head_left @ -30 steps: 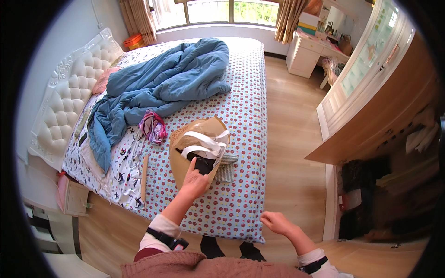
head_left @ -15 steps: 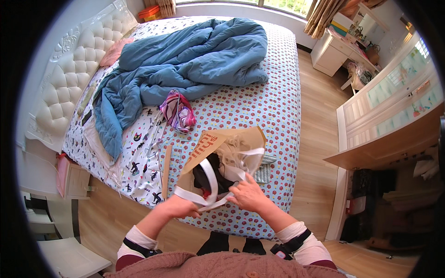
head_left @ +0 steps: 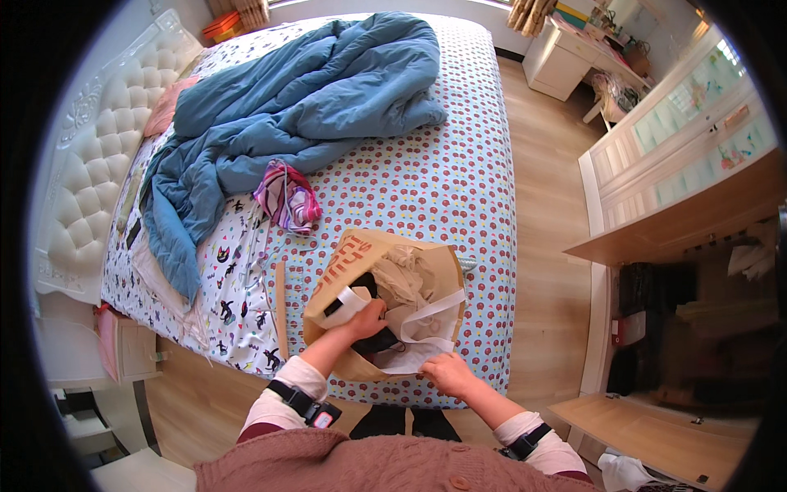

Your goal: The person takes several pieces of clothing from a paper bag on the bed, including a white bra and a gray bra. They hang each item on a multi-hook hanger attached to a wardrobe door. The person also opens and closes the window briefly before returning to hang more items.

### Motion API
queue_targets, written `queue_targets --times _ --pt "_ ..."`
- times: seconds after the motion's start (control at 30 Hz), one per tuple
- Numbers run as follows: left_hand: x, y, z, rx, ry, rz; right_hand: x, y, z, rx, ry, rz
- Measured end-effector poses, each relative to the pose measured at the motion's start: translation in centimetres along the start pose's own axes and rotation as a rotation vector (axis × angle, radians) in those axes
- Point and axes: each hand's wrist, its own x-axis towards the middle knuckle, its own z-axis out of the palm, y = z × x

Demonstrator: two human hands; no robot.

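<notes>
A large tan shopping bag (head_left: 328, 275) with white strap handles stands wide-mouthed at the bed's near edge. Inside it lie pale crumpled cloth or plastic (head_left: 403, 277) and a black item (head_left: 379, 339). My left hand (head_left: 366, 321) reaches over the bag's left side into its mouth, beside a white strap (head_left: 348, 302) and against the black item. Its fingers are curled, and what they hold is partly hidden. At the near right rim, my right hand (head_left: 447, 374) is closed on the bag's edge.
Behind the bag, a bunched blue quilt (head_left: 303, 90) covers part of the bed, with a striped pink-purple cloth (head_left: 287, 199) nearer. A flat tan strip (head_left: 282, 307) lies left of the bag. An open wardrobe door (head_left: 680, 213) juts out at right.
My left hand has moved from the near rim into the bag's mouth. My right hand has shifted down to the near right rim. The straps have spread apart and the mouth is wider.
</notes>
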Motion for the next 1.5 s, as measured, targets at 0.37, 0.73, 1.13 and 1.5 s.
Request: queue_targets --times 0.37,0.73,1.13,1.5 --pt "2.5 4.2 0.6 0.289 -0.296 -0.012 -3.4 2.4 1.7 0.148 -0.096 0.154" --pt "-6.7 8.2 -12.0 -1.472 0.001 0.112 -3.4 2.3 -2.3 0.247 -0.300 0.266" --pt "-6.9 12.6 -5.4 -1.495 -0.091 0.065 -0.7 -3.3 -11.8 0.267 0.537 -0.175" --pt "-8.4 13.8 -4.0 0.285 0.272 -0.010 -5.0 0.2 -15.3 1.598 0.753 0.158"
